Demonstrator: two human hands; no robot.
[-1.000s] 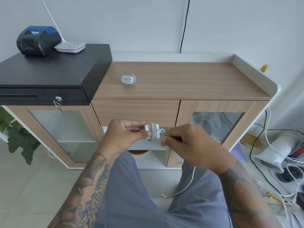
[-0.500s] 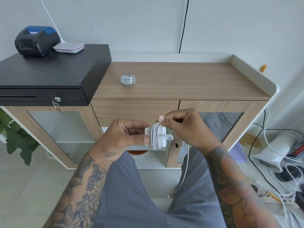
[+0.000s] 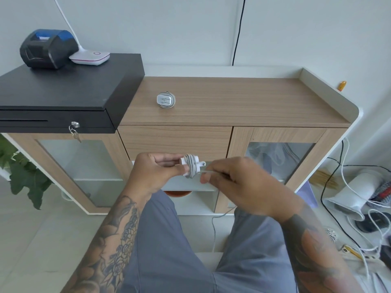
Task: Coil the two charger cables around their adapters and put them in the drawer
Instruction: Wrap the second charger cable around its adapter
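My left hand (image 3: 155,173) grips a white charger adapter (image 3: 191,166) in front of the cabinet, with several grey cable turns wound round it. My right hand (image 3: 239,182) pinches the loose cable (image 3: 208,171) just right of the adapter; the free end hangs down between my knees (image 3: 213,231). A second adapter with its cable fully coiled (image 3: 166,100) lies on the wooden cabinet top. The wooden drawer front (image 3: 175,140) below it is closed.
A black cash drawer (image 3: 63,96) with a key sits on the cabinet's left, carrying a receipt printer (image 3: 47,48) and a white lamp base (image 3: 90,57). Cables and a white fan (image 3: 349,199) clutter the floor at right. A plant (image 3: 23,176) stands at left.
My right hand has come down from above the adapter to its right side, carrying the cable round. More turns lie on the adapter and the hanging tail is shorter.
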